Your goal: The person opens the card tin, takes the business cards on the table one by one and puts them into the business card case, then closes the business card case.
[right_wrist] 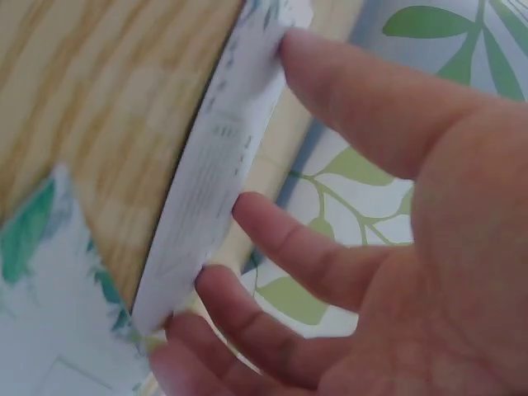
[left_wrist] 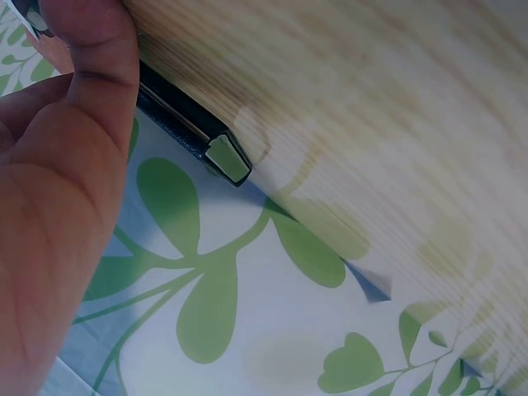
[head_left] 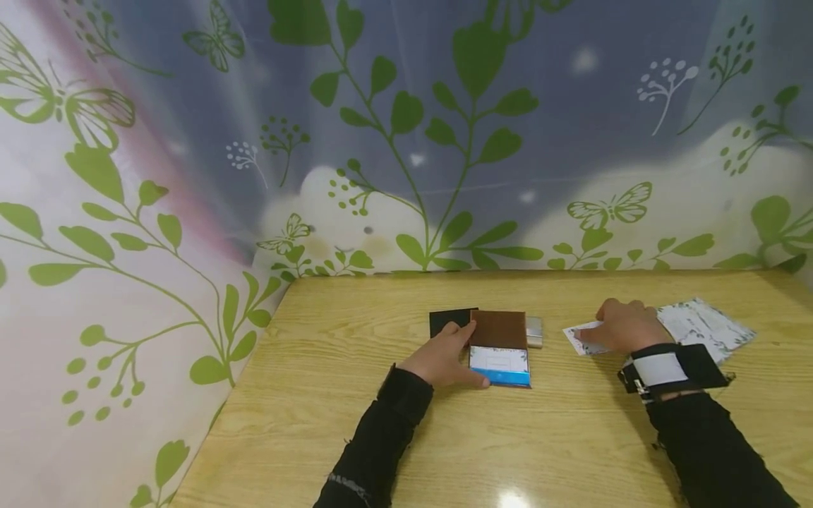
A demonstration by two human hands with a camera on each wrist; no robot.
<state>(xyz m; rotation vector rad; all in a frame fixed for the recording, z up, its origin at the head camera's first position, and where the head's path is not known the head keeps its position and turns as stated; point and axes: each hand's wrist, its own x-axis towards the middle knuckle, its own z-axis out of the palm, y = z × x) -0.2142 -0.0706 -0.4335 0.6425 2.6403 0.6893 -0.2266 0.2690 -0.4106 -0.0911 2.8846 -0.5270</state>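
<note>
A card case (head_left: 498, 329) lies unfolded on the table, its brown lid at the back and white leaf-print cards (head_left: 498, 358) above a shiny blue strip at the front. My left hand (head_left: 442, 358) holds its left side, thumb by the front corner and fingertips at the lid. A flat black object (head_left: 449, 321) partly shows behind that hand; the left wrist view has a dark box-like end (left_wrist: 227, 157) beyond the fingers. To the right, my right hand (head_left: 625, 328) grips a white printed card (right_wrist: 202, 181), its thumb and fingertips along the card's edge.
More white leaf-print cards (head_left: 705, 328) lie spread right of my right hand. A small silvery object (head_left: 535, 331) sits against the lid's right side. The wooden table (head_left: 305, 367) meets a leaf-patterned curtain (head_left: 394, 141) at the back and left.
</note>
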